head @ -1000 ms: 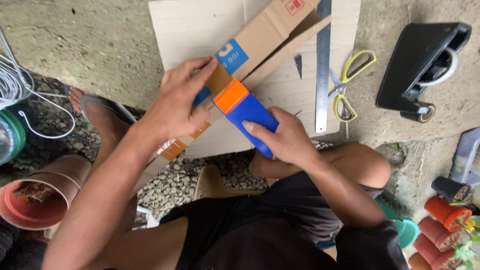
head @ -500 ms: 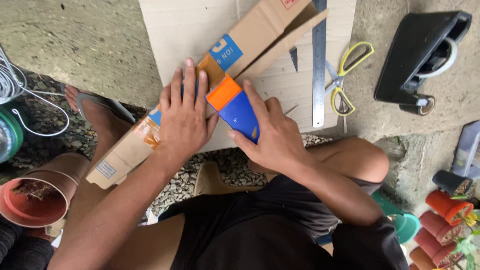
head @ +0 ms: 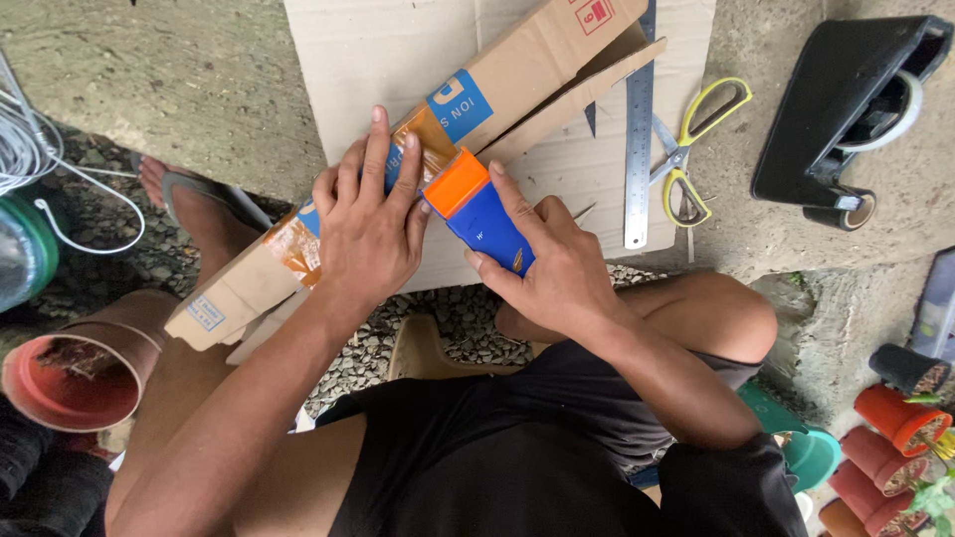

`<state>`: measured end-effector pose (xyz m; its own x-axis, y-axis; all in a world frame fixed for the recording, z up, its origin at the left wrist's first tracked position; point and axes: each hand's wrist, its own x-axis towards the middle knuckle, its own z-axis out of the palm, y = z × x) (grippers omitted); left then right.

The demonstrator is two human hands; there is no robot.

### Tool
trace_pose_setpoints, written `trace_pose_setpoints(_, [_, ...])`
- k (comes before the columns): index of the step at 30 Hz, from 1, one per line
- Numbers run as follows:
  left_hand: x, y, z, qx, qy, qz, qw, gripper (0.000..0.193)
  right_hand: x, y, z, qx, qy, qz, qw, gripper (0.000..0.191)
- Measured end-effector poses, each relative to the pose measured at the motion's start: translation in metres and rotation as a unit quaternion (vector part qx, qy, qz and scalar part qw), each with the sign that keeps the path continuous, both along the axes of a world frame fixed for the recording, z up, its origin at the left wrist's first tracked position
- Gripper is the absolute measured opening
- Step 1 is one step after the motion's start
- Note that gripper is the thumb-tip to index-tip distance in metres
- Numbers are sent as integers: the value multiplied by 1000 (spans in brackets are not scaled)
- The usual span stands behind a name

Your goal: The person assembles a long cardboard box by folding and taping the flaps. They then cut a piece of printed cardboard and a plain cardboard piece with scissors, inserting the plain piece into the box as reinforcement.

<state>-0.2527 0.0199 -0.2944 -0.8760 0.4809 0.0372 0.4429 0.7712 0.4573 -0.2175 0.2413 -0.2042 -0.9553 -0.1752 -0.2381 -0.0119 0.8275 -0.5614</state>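
At the far left edge of the view, coiled white wire (head: 30, 149) and a green-rimmed round object (head: 22, 254) sit on gravel, and below them an empty terracotta-coloured pot (head: 75, 373) lies on its side by the person's knee. A sandalled foot (head: 194, 204) rests on the gravel just left of a flat cardboard sheet (head: 388, 70) spread over the concrete. A long folded cardboard box (head: 517, 80), brown with blue labels and strips of brown tape, lies diagonally across that sheet, its lower end jutting past the sheet's near left corner and its upper end reaching toward the sheet's far edge. The left hand (head: 370, 234) presses flat on the middle of the box, fingers extended and close together, palm down. Just right of it, the right hand (head: 547, 264) grips a blue tool with an orange head (head: 482, 209), fingers wrapped round its body, the index finger laid along its side; the orange end touches the box's taped edge. Along the sheet's right edge lies a steel ruler (head: 639, 139), with yellow-handled scissors (head: 696, 149) just beside it, partly on bare concrete. Further right stands a black tape dispenser (head: 836, 99), and small red pots (head: 890, 438) cluster at the lower right corner.
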Motion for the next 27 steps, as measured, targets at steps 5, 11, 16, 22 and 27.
trace_pose_setpoints(5, [2, 5, 4, 4, -7, 15, 1000, 69, 13, -1, 5, -2, -1, -12, 1000, 81])
trace_pose_setpoints(11, [4, 7, -2, -20, 12, 13, 1000, 61, 32, 6, 13, 17, -11, -15, 1000, 81])
trace_pose_setpoints(16, [7, 6, -4, -8, 15, 8, 1000, 61, 37, 9, 11, 34, 0, -12, 999, 81])
trace_pose_setpoints(22, [5, 7, -2, -9, 25, 10, 1000, 62, 36, 12, 13, 49, 9, -9, 999, 80])
trace_pose_setpoints(27, [5, 8, 0, -19, 19, 12, 1000, 62, 34, 11, 11, 67, -23, -13, 997, 80])
